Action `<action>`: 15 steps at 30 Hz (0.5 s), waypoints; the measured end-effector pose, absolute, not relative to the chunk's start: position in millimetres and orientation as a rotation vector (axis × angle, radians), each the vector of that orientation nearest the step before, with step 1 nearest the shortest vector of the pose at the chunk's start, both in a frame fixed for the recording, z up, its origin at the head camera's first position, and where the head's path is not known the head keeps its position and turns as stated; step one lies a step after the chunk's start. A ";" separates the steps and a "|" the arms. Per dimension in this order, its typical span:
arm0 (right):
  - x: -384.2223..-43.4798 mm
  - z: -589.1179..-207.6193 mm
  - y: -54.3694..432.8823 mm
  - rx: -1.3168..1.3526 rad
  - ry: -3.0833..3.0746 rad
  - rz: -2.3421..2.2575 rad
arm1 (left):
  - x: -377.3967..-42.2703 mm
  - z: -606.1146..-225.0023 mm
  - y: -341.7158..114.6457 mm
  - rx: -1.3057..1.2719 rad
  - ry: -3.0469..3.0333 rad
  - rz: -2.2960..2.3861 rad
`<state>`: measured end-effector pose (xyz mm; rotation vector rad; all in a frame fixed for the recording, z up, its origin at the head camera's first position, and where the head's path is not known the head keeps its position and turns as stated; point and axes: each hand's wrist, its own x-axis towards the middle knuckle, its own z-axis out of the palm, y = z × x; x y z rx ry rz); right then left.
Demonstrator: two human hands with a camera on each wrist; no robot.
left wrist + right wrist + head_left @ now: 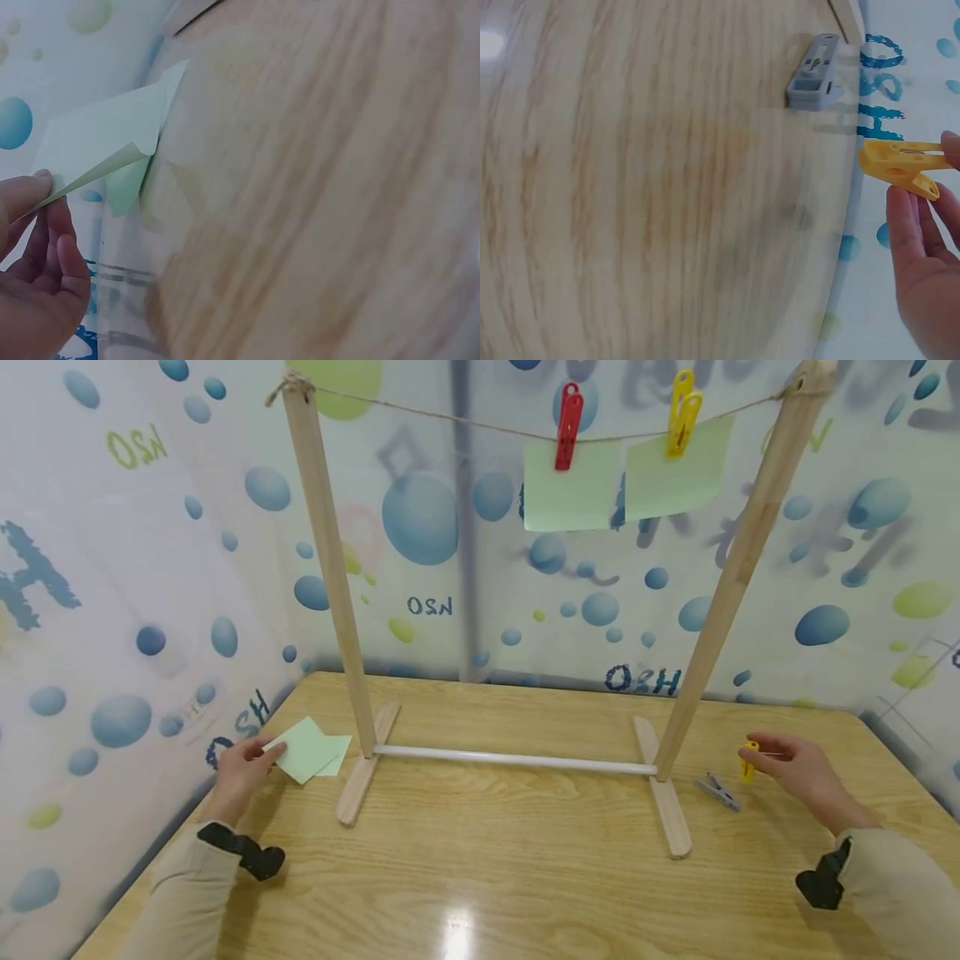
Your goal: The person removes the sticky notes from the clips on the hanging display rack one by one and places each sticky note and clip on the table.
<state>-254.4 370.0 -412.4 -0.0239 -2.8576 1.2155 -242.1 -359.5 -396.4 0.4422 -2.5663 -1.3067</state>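
On the left of the head view, my left hand [242, 770] pinches a pale green paper sheet [302, 750] between thumb and fingers. A second green sheet [337, 756] lies on the table, partly covered by it. The left wrist view shows the held paper [105, 131] lifted, its near edge curled. At the right, my right hand [802, 772] holds a yellow clothespin [748, 762] by its handle ends; the right wrist view shows this clothespin [900, 161] in the fingertips. A grey clothespin [718, 792] lies on the table just left of that hand.
Between the hands stands a wooden frame [332, 560] with a white crossbar [517, 760] and flat feet. A string [450, 417] spans its posts, with green sheets hung by a red clothespin [568, 427] and a yellow one [682, 422]. A patterned backdrop surrounds the table [487, 843].
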 end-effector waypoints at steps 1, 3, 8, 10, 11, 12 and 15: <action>-250.2 -405.7 363.0 -0.002 -2.879 1.209 | -241.4 -396.0 -358.2 0.426 -2.577 -1.284; -243.1 -395.2 351.5 0.034 -2.919 1.185 | -240.3 -395.8 -356.3 0.384 -2.604 -1.241; -236.1 -389.6 340.7 0.072 -2.964 1.084 | -241.4 -397.2 -353.2 0.381 -2.613 -1.247; -235.9 -391.3 341.0 0.076 -2.963 1.075 | -242.1 -398.2 -352.8 0.389 -2.621 -1.237; -236.1 -392.3 341.2 0.074 -2.962 1.068 | -242.6 -398.8 -352.8 0.394 -2.624 -1.232; -236.4 -393.1 341.8 0.074 -2.961 1.072 | -243.1 -399.6 -353.1 0.401 -2.630 -1.222; -237.2 -395.7 342.5 0.060 -2.958 1.074 | -243.4 -400.9 -353.3 0.417 -2.638 -1.207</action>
